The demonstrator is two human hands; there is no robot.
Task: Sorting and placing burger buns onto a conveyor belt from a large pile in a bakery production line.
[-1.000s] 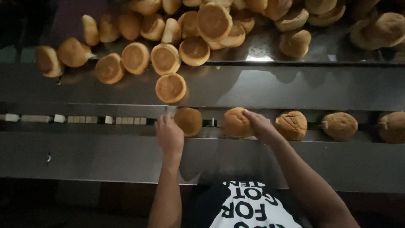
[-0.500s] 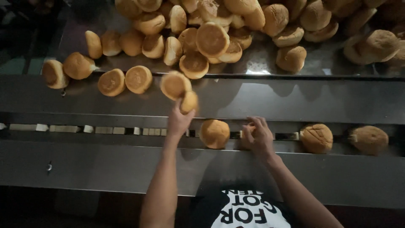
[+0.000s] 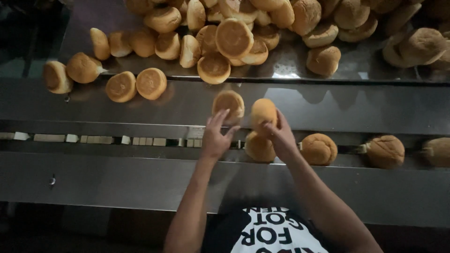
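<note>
Here, looking down from my head camera, my right hand (image 3: 280,136) is closed around a round golden-brown bread bun (image 3: 263,112), fingers wrapped on its right side and thumb on the near edge, so the bun stands tilted on its rim above the channel. My left hand (image 3: 214,138) is spread, fingers apart and holding nothing; its fingertips (image 3: 220,117) just reach the near edge of a second pale-topped round bun (image 3: 228,104) that lies on the sloping grey steel chute (image 3: 140,105).

That second bun sits straight ahead of my left hand, slightly up the slope, and just beside the bun in my right hand; the left is plainly the nearer hand to it. Being round, it has no long axis to speak of; its flat face is turned up towards me.

Directly below my right hand, another golden bun (image 3: 259,147) rests in the narrow conveyor channel (image 3: 93,139), with two more buns (image 3: 318,149) (image 3: 385,151) spaced along it to the right. The channel to the left of my hands carries no buns.

Further up, a heap of loose buns (image 3: 243,28) crowds the shiny steel table (image 3: 356,70), well apart from both hands.
</note>
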